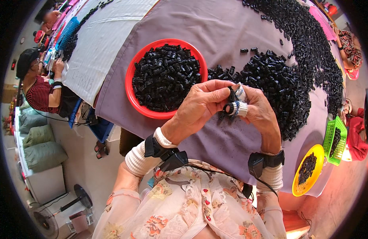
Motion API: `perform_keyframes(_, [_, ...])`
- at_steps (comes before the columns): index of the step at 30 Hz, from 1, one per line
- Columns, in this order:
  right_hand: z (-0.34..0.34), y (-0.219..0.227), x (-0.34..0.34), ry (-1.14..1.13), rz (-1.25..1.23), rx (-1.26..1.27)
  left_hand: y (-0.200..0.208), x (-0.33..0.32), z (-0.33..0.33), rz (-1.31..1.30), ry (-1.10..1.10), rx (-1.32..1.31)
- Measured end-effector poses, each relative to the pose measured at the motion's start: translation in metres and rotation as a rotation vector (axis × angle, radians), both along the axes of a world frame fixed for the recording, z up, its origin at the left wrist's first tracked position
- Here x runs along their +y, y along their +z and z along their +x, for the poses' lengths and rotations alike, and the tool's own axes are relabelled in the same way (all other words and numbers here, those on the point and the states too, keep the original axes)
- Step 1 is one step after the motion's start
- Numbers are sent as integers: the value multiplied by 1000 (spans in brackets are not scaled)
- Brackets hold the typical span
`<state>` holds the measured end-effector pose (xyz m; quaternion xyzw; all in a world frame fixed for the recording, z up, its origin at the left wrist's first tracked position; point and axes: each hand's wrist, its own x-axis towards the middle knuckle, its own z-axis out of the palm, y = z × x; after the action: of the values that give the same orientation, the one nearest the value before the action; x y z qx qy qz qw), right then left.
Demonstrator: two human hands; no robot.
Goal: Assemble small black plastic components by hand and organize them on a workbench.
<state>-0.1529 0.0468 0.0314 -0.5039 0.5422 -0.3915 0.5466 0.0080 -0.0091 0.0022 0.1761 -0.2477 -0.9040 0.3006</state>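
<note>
A small black part (232,95) is pinched in the fingers of the left hand (194,103), above the cloth-covered tabletop (215,32). Fingers of the right hand (260,106), partly covered by white wrapping (240,108), are curled close around the part; whether it is gripped there too cannot be told. A red basin (130,85) filled with black parts is seen at left, a loose black heap (271,83) behind and right, a yellow basin (320,153) at lower right.

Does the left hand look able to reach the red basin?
Likely yes: the left hand appears close beside the red basin, with nothing visible between them, though it seems to pinch a small black piece.
</note>
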Motion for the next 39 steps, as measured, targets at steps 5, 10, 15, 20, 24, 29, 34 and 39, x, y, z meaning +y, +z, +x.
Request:
perform_keyframes(5, [-1,-1,0,10,23,34,3,2,-2,-8,41,-61])
perform_keyframes(10, [1,0,1,1,10,22,2,2,-1,-14,39,-64])
perform_keyframes(15, [0,-14,2,24,-71,23,-1,3,-2,-60,50,-116])
perform_keyframes(20, [3,-1,1,-9,17,-9,-1,3,-4,-47,69,-85])
perform_keyframes(24, [1,1,1,-73,57,-84,-4,1,-3,60,35,70])
perform_keyframes(29, [1,-7,0,-128,31,-113,-6,-2,-1,53,33,79])
perform_keyframes(34, [10,-8,-4,-127,-41,-26,0,0,2,-4,96,-96])
perform_keyframes(39, [13,-4,4,-221,-18,-48,1,7,2,-21,47,-64])
